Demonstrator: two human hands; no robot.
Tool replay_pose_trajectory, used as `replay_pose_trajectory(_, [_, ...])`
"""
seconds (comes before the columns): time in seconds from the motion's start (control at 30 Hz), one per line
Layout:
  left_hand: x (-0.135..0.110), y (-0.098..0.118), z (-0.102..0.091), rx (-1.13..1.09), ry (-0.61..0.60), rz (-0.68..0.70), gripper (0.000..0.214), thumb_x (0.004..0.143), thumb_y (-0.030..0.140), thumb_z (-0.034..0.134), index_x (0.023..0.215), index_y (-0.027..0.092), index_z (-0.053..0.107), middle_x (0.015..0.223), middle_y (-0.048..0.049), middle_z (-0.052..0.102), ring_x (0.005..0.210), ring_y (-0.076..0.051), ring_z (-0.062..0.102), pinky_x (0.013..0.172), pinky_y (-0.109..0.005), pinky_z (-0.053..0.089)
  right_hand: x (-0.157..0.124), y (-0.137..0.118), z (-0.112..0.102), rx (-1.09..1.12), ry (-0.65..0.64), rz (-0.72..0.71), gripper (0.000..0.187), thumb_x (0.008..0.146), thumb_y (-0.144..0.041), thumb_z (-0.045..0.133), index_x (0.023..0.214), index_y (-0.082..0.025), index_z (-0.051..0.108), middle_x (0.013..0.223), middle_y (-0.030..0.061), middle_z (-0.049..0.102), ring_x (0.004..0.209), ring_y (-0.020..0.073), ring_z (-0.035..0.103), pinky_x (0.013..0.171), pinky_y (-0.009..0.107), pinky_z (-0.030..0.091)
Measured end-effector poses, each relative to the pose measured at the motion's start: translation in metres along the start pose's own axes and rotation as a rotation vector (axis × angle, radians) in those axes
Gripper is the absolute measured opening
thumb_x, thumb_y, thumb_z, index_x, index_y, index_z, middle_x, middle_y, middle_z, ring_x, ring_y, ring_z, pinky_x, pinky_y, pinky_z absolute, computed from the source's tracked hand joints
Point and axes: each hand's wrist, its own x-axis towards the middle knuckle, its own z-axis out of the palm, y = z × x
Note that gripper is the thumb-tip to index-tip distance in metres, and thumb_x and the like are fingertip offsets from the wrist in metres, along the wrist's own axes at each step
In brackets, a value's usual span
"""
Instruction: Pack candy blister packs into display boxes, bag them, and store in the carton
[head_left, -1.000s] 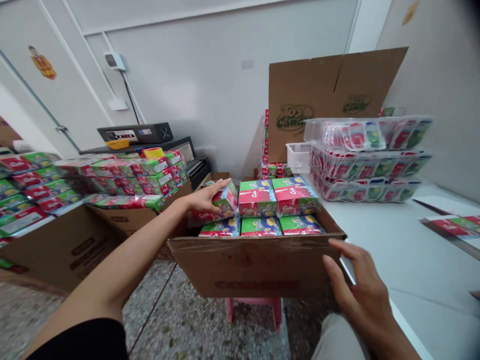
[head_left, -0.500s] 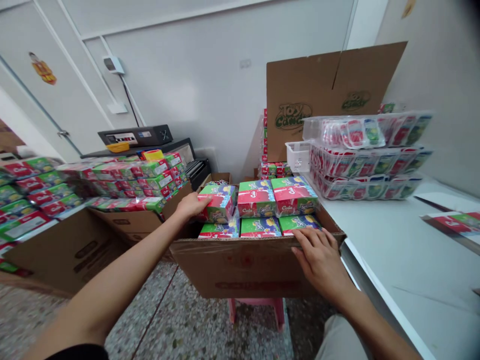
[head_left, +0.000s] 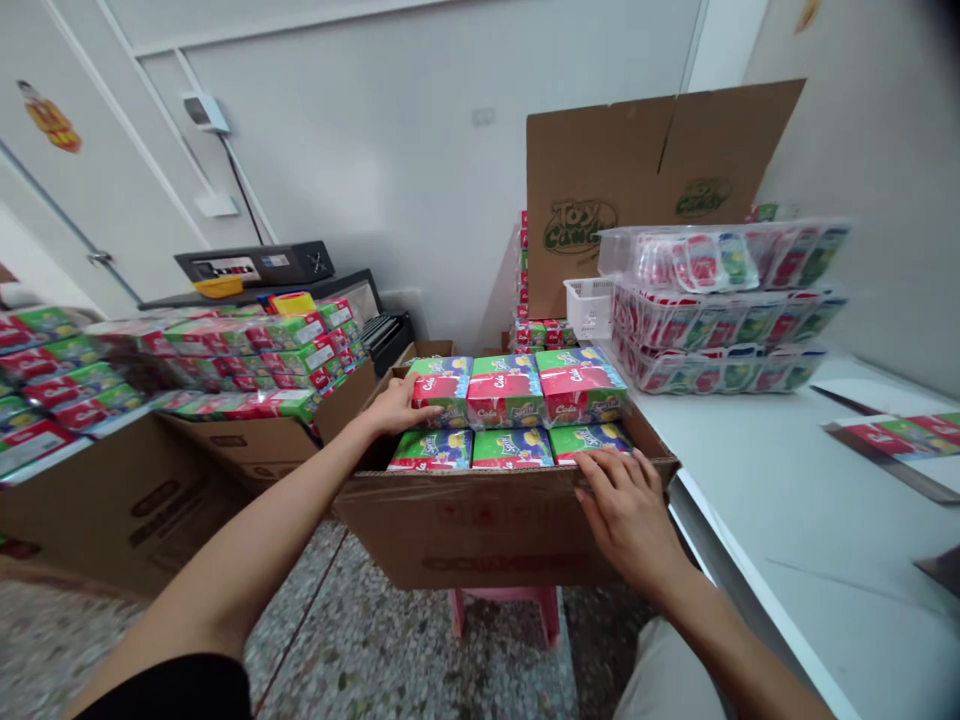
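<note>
An open cardboard carton [head_left: 480, 530] stands on a pink stool in front of me, filled with red and green candy boxes in rows. My left hand [head_left: 396, 405] grips the left end of the upper-left candy box [head_left: 444, 385], which lies level with its two neighbours. My right hand [head_left: 626, 505] lies flat over the carton's front rim, fingers stretched onto the lower-right candy box [head_left: 589, 438].
A white table [head_left: 780, 490] runs along the right, bearing stacked clear trays [head_left: 720, 300] of candy and a white basket [head_left: 589, 306]. An upright carton flap [head_left: 652, 170] stands behind. More candy boxes [head_left: 225, 365] top cartons at left, near a sealing machine [head_left: 255, 265].
My left hand lowered the tilted candy box into the top row until it sat level. My right hand moved from the air beside the carton onto its front rim.
</note>
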Motion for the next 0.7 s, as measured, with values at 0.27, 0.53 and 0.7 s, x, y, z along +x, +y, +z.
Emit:
replay_pose_trajectory(0.27, [0.008,0.005,-0.018,0.142,-0.133,-0.127,0.130,0.051,0.086,0.058,0.150,0.009,0.023,0.149,-0.0307,0.030,0.133,-0.050,0.036,0.106,-0.060,0.030,-0.001,0.002,0.002,-0.021,-0.020,-0.018,0.039,0.092,-0.022,0.048,0.130,-0.016,0.053,0.131,0.0114,0.059,0.127,0.0284,0.045,0.111,0.049,0.024])
replay_pose_trajectory(0.53, [0.078,0.058,-0.007,0.203,-0.070,0.055,0.077,0.088,0.069,0.015,0.152,0.025,0.015,0.161,-0.0110,0.009,0.148,-0.029,0.004,0.113,-0.060,0.010,0.000,0.001,-0.008,0.031,-0.090,0.003,0.048,0.090,-0.017,0.047,0.138,-0.017,0.047,0.138,0.0099,0.054,0.135,0.0269,0.038,0.114,0.049,0.024])
replay_pose_trajectory(0.7, [0.089,0.070,0.019,0.216,-0.121,0.086,0.077,0.087,0.068,0.029,0.150,0.024,0.025,0.158,-0.0120,0.019,0.146,-0.031,0.018,0.113,-0.060,0.011,0.005,-0.001,-0.009,0.079,-0.143,0.018,0.058,0.088,-0.016,0.050,0.145,-0.016,0.038,0.146,0.0128,0.044,0.140,0.0291,0.029,0.116,0.054,0.019])
